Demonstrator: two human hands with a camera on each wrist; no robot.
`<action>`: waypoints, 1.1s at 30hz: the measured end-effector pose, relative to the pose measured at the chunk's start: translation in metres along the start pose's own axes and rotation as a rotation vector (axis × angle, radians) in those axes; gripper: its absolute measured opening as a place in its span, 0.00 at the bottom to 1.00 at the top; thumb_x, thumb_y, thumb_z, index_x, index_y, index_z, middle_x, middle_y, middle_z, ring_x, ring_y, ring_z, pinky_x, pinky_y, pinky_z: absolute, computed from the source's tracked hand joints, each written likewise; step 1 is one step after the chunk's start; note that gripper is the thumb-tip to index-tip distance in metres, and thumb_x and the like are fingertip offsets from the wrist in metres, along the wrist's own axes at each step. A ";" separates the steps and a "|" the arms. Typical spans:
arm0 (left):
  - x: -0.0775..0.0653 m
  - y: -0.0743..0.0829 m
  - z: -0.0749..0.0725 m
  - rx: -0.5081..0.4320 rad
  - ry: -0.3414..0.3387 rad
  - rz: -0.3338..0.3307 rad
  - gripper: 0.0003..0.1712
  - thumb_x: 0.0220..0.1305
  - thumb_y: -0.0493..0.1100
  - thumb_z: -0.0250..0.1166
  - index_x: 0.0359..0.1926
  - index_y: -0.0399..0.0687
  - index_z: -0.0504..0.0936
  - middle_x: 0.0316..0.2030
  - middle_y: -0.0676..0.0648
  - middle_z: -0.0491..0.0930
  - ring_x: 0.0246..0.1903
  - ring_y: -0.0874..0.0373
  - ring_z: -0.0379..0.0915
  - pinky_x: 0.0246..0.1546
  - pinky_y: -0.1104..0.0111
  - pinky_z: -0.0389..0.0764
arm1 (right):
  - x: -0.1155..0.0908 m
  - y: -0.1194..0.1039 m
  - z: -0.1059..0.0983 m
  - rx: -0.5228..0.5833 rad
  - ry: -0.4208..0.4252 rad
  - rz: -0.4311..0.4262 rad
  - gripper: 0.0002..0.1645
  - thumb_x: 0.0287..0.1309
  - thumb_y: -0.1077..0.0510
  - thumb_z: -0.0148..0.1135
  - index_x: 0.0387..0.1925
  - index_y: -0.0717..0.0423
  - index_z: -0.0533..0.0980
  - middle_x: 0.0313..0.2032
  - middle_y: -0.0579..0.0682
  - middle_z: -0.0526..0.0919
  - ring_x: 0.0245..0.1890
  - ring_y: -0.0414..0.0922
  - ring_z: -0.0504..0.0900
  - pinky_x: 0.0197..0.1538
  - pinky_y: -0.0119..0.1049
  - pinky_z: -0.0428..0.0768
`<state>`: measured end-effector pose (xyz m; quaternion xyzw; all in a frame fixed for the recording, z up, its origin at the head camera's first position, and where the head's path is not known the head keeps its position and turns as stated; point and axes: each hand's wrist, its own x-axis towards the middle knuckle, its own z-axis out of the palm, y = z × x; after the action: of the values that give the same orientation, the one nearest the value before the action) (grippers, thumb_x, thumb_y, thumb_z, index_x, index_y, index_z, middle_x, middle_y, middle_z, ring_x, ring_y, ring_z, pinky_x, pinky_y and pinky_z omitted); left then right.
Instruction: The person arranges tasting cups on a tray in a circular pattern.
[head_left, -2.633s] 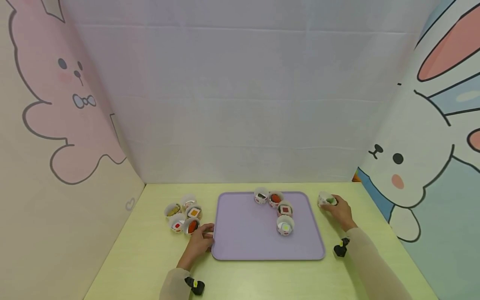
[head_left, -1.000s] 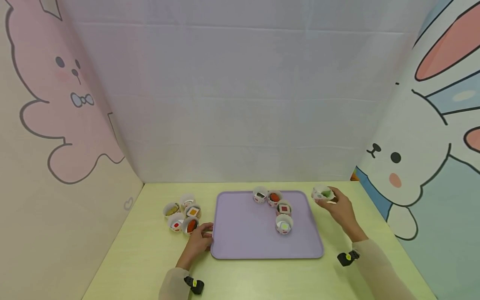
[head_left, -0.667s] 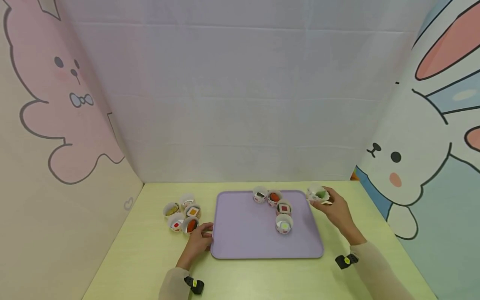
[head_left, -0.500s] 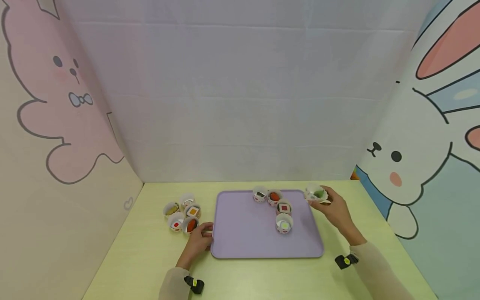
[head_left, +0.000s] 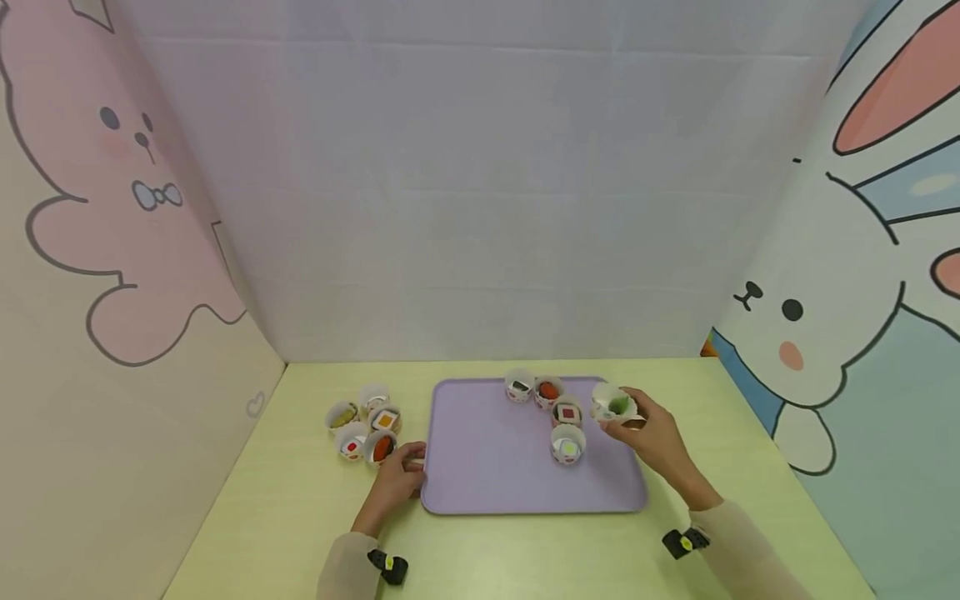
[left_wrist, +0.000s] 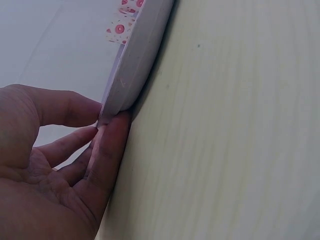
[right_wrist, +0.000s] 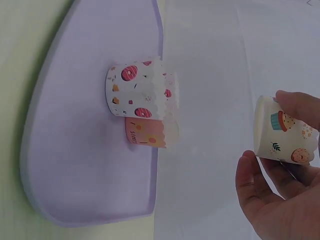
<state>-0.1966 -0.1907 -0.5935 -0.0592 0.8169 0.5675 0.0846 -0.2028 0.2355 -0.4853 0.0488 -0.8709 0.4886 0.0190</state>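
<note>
Two hands are shown at work over a yellow-green table (head_left: 487,558). The lilac tray (head_left: 510,471) is pinched at its left edge by the left hand (head_left: 397,483), while a patterned paper cup (head_left: 604,402) is pinched by the right hand (head_left: 660,437) and held up over the right part of the tray. A green piece (head_left: 619,405) is seen inside the held cup only from the head. On the tray, four cups (head_left: 567,414) are set in a bent row, touching or nearly so, and their fillings are likewise shown from above. Five other cups (head_left: 386,420) are clustered on the table to the left of the tray, near the left hand.

From the left wrist, what is hidden from above is revealed: the thumb is laid against the rim and a finger is tucked under it. From the right wrist, a cupcake print (right_wrist: 281,121) is made out on the side of the held cup, and a clear gap is seen between that cup and those standing on the tray.

Compared with the earliest head frame, where the held cup is gripped at the right of the tray, it is now carried leftward past the tray's edge. The left hand's grip and the standing cups are left essentially unchanged.
</note>
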 end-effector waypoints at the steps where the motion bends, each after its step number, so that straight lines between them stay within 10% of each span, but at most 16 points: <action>1: 0.000 0.000 0.000 -0.001 0.002 0.002 0.31 0.52 0.28 0.61 0.61 0.36 0.74 0.52 0.38 0.78 0.41 0.54 0.75 0.27 0.63 0.83 | -0.002 0.000 0.002 -0.003 -0.004 -0.004 0.40 0.56 0.51 0.70 0.67 0.55 0.66 0.54 0.62 0.79 0.48 0.58 0.84 0.40 0.30 0.81; 33: 0.000 0.000 -0.001 0.018 0.002 0.002 0.31 0.52 0.28 0.61 0.61 0.37 0.74 0.53 0.38 0.78 0.42 0.53 0.75 0.27 0.63 0.84 | -0.035 0.014 0.059 -0.015 -0.033 -0.079 0.35 0.46 0.59 0.76 0.58 0.60 0.74 0.50 0.59 0.83 0.43 0.47 0.83 0.42 0.30 0.83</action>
<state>-0.1965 -0.1912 -0.5931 -0.0581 0.8222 0.5601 0.0836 -0.1682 0.1946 -0.5312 0.0911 -0.8721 0.4802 0.0244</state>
